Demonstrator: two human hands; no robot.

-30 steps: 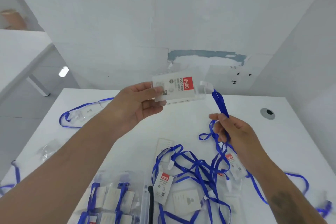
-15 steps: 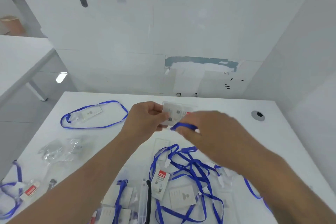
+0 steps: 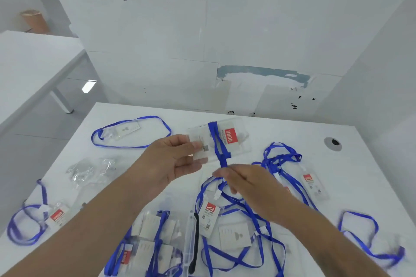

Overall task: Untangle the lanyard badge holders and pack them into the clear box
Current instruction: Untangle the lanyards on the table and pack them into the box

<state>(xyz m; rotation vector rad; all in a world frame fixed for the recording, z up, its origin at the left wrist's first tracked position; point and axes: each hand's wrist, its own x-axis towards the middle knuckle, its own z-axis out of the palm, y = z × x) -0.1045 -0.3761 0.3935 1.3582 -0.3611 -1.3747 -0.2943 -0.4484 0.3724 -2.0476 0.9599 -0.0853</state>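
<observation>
Blue strap (image 3: pixel 218 141) wraps across the face of the clear badge holder (image 3: pixel 221 139) that my left hand (image 3: pixel 173 159) holds up above the white table (image 3: pixel 292 132), thumb and fingers pinching the holder's left edge; the holder carries a red UHOO label. My right hand (image 3: pixel 243 183) sits just below and to the right of that holder, fingers curled and closed on the strap where it drops off the holder's lower edge, though motion blur keeps me from seeing exactly which fingers grip it. Directly under the held holder lies the tangled pile of lanyards (image 3: pixel 243 227), blue loops crossing over several clear holders, one with a red label face up. To the lower left of the held holder is the clear box (image 3: pixel 157 243), already containing several holders with folded blue straps; its black-edged latch side runs along the pile. Up and to the left of the held holder, a single lanyard (image 3: pixel 130 130) lies in a flat loop with its holder inside. Left of my left hand sits crumpled clear plastic wrap (image 3: pixel 90 168), and farther down at the left table edge another lanyard (image 3: pixel 33 222) with a red label. To the right of the held holder there are more blue loops (image 3: pixel 281 155) and a holder (image 3: pixel 313 184) with a red label.
</observation>
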